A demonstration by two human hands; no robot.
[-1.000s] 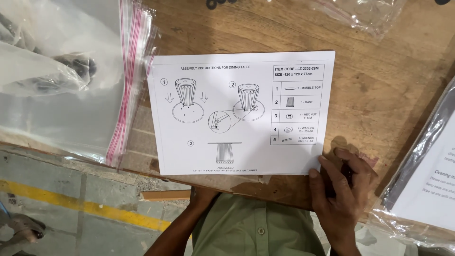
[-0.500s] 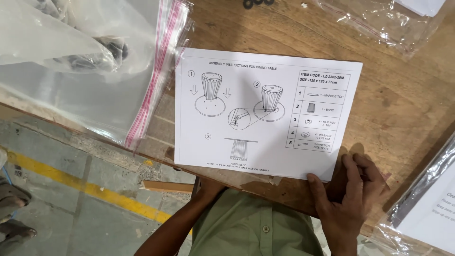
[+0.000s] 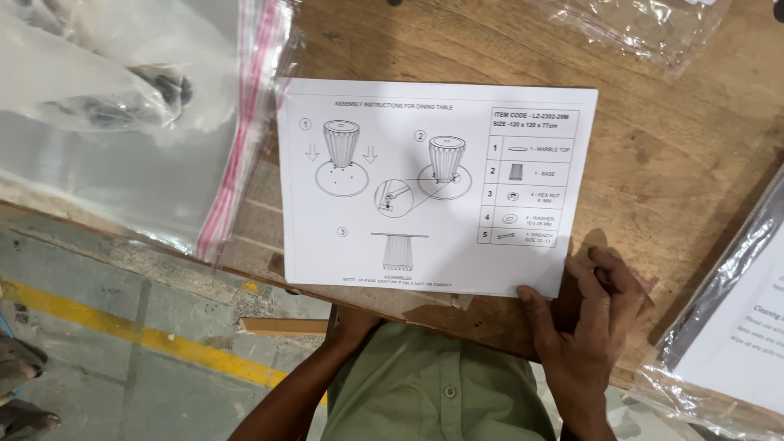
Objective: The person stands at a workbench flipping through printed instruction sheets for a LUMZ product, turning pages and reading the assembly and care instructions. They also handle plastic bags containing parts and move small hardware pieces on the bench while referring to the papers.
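Note:
A white instruction sheet (image 3: 433,184) with line drawings of a round table and a parts list lies on the wooden table (image 3: 653,147), its lower edge hanging over the table's near edge. My right hand (image 3: 584,327) pinches the sheet's lower right corner, thumb on top and fingers curled beside it. My left forearm reaches up from below, and my left hand (image 3: 353,320) is mostly hidden under the sheet's bottom edge, so its grip does not show.
A large clear zip bag (image 3: 131,122) with a pink strip holds dark hardware at the left. A crumpled plastic bag (image 3: 645,28) lies at the top right. A plastic sleeve with a printed page (image 3: 735,327) sits at the right. Below is concrete floor with a yellow line (image 3: 139,335).
The sheet sits a little further right and higher in view, tilted slightly. My right hand stays at its lower right corner.

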